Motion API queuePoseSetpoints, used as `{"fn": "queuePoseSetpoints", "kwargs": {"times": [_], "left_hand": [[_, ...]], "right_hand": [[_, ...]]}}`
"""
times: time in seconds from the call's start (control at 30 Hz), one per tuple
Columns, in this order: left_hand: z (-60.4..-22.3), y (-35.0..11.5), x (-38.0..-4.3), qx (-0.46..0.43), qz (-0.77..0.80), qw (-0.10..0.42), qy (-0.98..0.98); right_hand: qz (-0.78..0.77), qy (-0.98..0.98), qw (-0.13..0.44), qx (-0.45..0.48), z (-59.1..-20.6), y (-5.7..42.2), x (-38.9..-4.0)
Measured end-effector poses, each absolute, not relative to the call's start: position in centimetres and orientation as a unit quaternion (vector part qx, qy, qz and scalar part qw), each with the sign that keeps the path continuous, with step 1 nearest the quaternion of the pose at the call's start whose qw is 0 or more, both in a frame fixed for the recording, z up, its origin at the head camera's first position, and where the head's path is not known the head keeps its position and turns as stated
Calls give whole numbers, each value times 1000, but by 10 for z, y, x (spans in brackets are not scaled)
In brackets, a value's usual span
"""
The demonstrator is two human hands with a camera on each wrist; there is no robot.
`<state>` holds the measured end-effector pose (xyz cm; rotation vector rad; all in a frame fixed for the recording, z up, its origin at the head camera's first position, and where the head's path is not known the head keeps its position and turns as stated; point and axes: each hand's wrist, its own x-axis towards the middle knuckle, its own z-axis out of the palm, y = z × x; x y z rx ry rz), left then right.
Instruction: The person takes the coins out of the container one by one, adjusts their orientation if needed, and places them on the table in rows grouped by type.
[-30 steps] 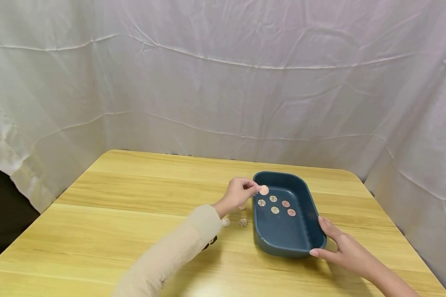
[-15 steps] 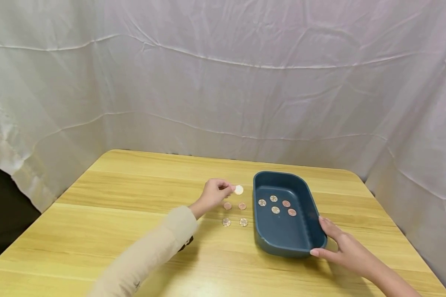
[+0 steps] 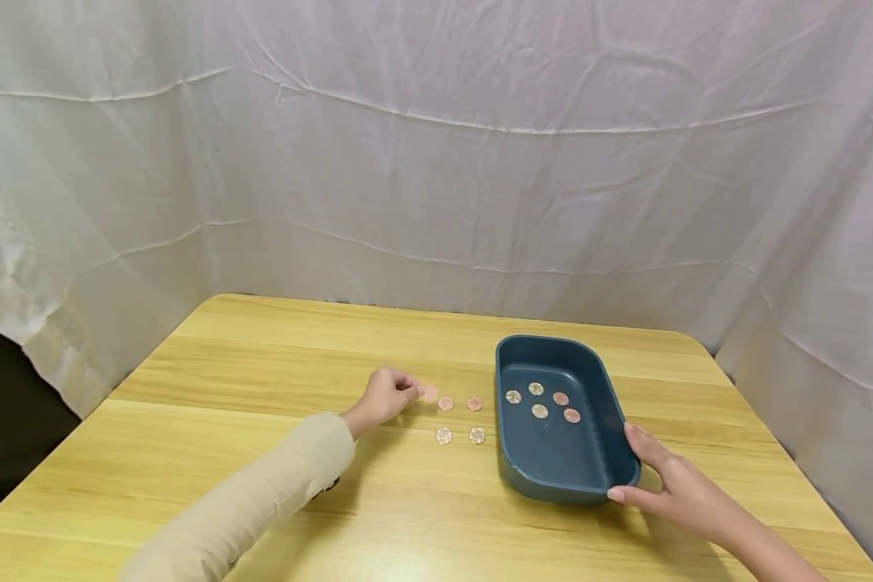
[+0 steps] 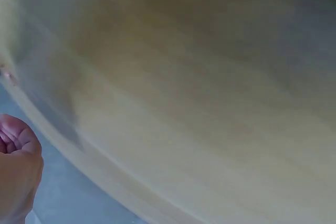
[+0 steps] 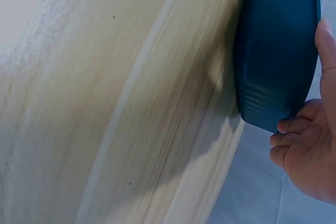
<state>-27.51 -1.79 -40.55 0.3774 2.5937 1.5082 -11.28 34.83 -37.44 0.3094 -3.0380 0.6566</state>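
Observation:
In the head view my left hand [image 3: 384, 398] pinches a coin [image 3: 429, 394], blurred by motion, at its fingertips, just left of two copper-coloured coins [image 3: 445, 403] on the table. Two paler coins [image 3: 444, 436] lie in a row nearer to me. A dark blue bin [image 3: 556, 469] stands to the right, with several silvery and copper-coloured coins [image 3: 540, 411] flat on its floor. My right hand [image 3: 672, 489] grips the bin's near right corner. In the right wrist view its thumb lies at the rim, while the other fingers [image 5: 286, 140] bend against the bin's lower edge.
The wood-grain table [image 3: 262, 380] has rounded far corners. Pale curtains [image 3: 436, 162] hang behind it and along both sides. A beige sleeve [image 3: 262, 485] covers the left forearm.
My left hand has carried the coin leftward from above the bin to beside the coins on the table, uncovering the copper-coloured ones. The right hand and the bin hold still.

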Motion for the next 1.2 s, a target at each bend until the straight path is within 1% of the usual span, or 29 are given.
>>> {"fn": "queuePoseSetpoints", "kwargs": {"times": [0.23,0.43,0.6,0.7,0.83,1.03,1.2], "left_hand": [[-412,-22,-276,77,462,66,881],[-407,-20,-281,17,433,100,896],[-402,-19,-285,-7,397,118,910],[-401,-17,-285,-16,370,111,922],[-399,-15,-282,-11,346,87,934],[-396,-13,-278,9,341,68,938],[-391,-11,-276,49,367,38,928]], "right_hand": [[208,-973,8,100,-374,348,-113],[210,-973,7,98,-375,349,-112],[209,-973,7,96,-375,349,-112],[210,-973,6,97,-375,349,-112],[211,-973,6,97,-375,348,-113],[208,-973,6,97,-375,348,-113],[211,-973,2,96,-375,348,-112]]}}
